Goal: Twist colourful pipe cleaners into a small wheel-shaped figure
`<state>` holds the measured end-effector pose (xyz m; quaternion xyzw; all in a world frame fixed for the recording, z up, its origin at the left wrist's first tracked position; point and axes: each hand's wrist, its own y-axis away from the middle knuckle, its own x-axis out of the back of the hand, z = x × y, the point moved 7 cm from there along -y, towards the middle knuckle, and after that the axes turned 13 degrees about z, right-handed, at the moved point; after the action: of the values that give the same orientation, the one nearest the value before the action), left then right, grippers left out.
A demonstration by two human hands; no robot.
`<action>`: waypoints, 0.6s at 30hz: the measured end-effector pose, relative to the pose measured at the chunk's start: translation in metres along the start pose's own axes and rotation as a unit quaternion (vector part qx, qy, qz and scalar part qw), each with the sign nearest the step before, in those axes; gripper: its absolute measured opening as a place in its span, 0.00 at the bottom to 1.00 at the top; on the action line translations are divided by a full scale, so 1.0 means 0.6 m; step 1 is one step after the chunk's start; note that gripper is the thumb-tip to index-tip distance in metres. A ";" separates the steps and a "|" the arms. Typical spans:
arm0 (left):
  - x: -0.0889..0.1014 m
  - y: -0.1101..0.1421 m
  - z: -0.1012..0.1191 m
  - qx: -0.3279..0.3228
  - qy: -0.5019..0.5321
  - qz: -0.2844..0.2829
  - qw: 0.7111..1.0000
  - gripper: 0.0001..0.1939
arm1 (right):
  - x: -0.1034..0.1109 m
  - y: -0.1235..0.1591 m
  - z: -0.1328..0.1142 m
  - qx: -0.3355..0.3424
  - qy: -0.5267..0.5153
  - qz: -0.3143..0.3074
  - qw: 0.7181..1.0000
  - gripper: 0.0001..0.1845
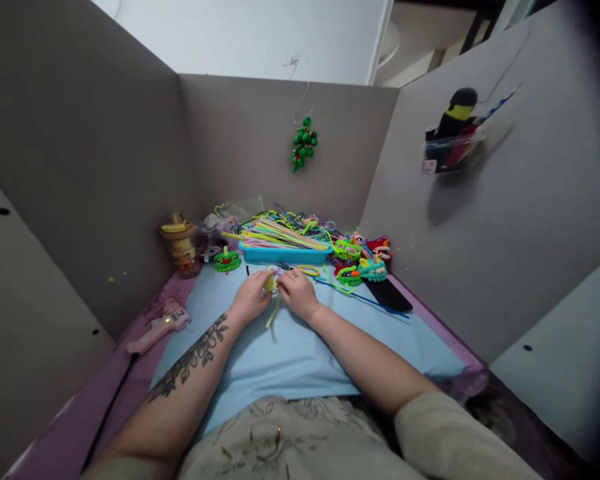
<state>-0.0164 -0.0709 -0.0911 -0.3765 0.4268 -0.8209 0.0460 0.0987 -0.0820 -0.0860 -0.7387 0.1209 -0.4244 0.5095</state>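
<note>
Over the blue cloth, my left hand [251,293] and my right hand [299,291] meet at the fingertips. Between them is a small yellow piece of pipe cleaner work [270,283], mostly covered by my fingers. A loose pale yellow pipe cleaner end [274,313] hangs down from it toward me. The left fingers are closed around the yellow piece. My right fingers are pinched at its right side, probably on a strand, though the exact grip is hidden. Just beyond my hands lie a yellow-handled tool [309,270] and a long blue pipe cleaner [365,298].
A blue tray [285,255] heaped with pipe cleaners stands at the back. Finished figures sit right of it, including a teal one [373,270], near a black flat object [390,295]. A pink glue gun [160,330] and a decorated cup [184,248] are at left. Grey panels enclose three sides.
</note>
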 end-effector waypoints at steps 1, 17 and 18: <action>-0.001 0.000 0.000 -0.001 0.008 0.001 1.000 0.28 | 0.000 0.000 0.002 -0.009 -0.001 0.004 1.000 0.05; -0.001 -0.005 -0.030 0.141 0.174 0.007 0.975 0.25 | -0.003 0.002 0.008 -0.007 -0.030 0.026 0.999 0.08; 0.000 -0.005 -0.032 0.133 0.162 0.012 0.978 0.25 | -0.003 0.002 0.007 -0.006 -0.034 0.027 0.999 0.08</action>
<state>-0.0283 -0.0565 -0.0957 -0.2234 0.3204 -0.9198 0.0360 0.1010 -0.0786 -0.0884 -0.7523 0.1256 -0.3841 0.5202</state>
